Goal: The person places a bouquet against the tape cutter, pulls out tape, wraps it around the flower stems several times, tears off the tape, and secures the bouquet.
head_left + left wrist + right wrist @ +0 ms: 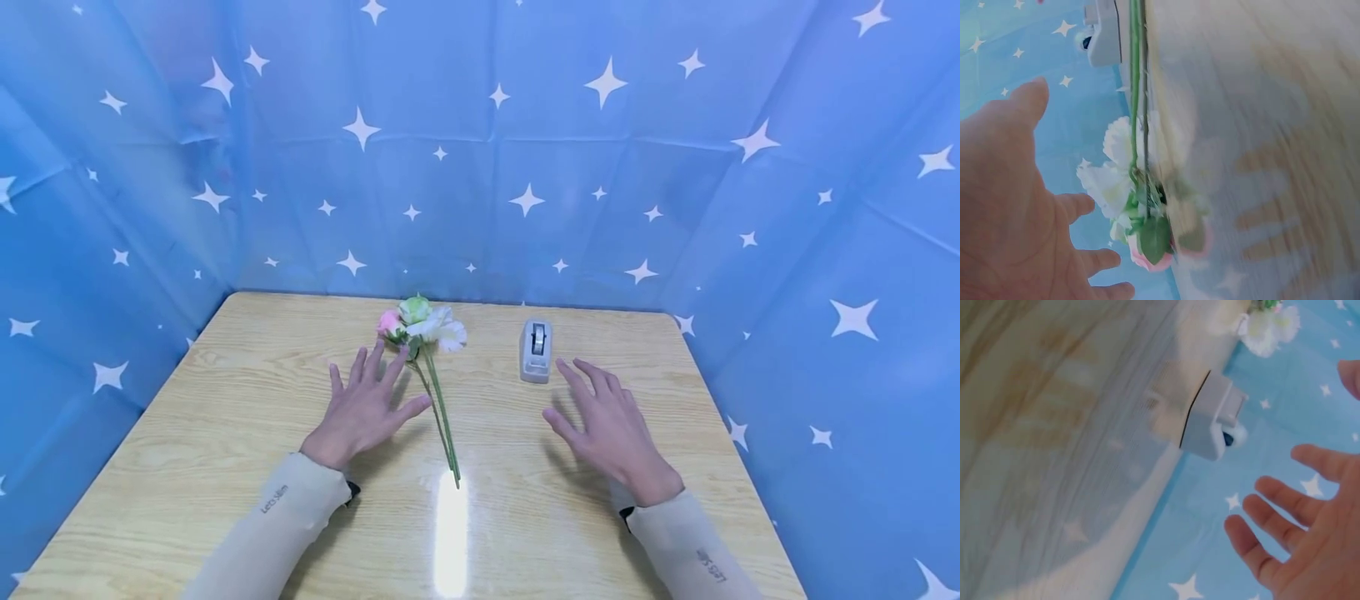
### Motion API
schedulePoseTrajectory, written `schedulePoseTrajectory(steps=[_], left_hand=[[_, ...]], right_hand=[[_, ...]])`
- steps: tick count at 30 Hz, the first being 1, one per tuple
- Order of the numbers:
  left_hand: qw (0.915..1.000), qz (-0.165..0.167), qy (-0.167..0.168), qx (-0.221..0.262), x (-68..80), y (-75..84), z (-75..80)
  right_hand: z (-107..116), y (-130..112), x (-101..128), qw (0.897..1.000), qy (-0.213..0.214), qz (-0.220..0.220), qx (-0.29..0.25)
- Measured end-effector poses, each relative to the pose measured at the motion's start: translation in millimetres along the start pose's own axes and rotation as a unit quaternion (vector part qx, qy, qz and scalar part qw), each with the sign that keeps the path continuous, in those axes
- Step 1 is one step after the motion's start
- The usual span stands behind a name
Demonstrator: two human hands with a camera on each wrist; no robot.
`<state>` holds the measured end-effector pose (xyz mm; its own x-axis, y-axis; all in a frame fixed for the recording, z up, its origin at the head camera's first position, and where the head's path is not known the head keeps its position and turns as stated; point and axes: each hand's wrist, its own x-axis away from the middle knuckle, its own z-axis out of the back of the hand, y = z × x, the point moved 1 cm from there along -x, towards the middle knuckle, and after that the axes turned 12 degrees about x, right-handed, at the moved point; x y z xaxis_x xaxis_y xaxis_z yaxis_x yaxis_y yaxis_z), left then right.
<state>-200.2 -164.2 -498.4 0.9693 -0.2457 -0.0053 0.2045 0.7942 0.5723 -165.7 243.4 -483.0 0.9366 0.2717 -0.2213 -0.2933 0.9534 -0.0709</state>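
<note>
With twelve o'clock at the far edge of the surface (570, 542) and six at the person, a bright streak of reflected light (451, 533) lies toward six o'clock. At seven and five o'clock two pale sleeves reach in, the left sleeve (262, 525) and the right sleeve (701, 554), each printed with small dark lettering, with a bit of black band showing at each wrist.

Beyond the cuffs, the left hand (360, 417) is raised over the surface, palm down, its fingers spread apart and holding nothing. The right hand (615, 429) is likewise raised, its fingers apart and slightly bent, with nothing in its grasp.

Between the hands lie thin green stems (441, 408), their cut ends pointing to about half past five. They run up to a group of artificial blooms at one o'clock from the left hand, just beside its fingertips: a pink flower (389, 322) on the left, a pale green one (415, 309) at the top and a white flower (442, 328) on the right, with dark green leaves beneath.

A grey tape dispenser (536, 367) stands past three o'clock from the blooms, near the right hand's fingertips. At twelve o'clock hangs a creased blue backdrop (457, 175) patterned with white four-pointed stars.
</note>
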Motion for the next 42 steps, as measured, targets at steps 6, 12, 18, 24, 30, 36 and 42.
schedulePoseTrajectory(steps=[6,12,18,24,30,36,42], left_hand=[[0.9999,0.008,0.01,0.007,-1.4,10.1,-4.6],[0.9993,0.02,0.026,0.018,-6.3,19.5,-7.7],[0.9984,0.035,0.043,0.01,-16.3,33.1,-15.9],[0.9951,0.068,0.071,0.005,-26.0,41.7,-20.8],[0.9907,0.109,0.077,0.027,-39.2,44.1,-24.3],[0.9867,0.147,0.051,0.047,-54.0,44.8,-31.7],[0.986,0.142,0.033,0.082,-65.5,46.3,-39.1]], right_hand=[[-3.5,-11.3,-3.4,1.0,0.003,0.008,-0.004],[-2.9,-23.2,-8.7,1.0,0.006,0.017,-0.024],[-4.1,-31.8,-13.0,0.999,0.013,0.029,-0.032],[-7.4,-40.8,-17.9,0.998,0.014,0.045,-0.034],[-8.7,-50.7,-22.0,0.998,0.013,0.054,-0.033],[-10.6,-58.2,-23.7,0.998,0.011,0.06,-0.032],[-11.9,-63.3,-26.0,0.997,0.017,0.07,-0.034]])
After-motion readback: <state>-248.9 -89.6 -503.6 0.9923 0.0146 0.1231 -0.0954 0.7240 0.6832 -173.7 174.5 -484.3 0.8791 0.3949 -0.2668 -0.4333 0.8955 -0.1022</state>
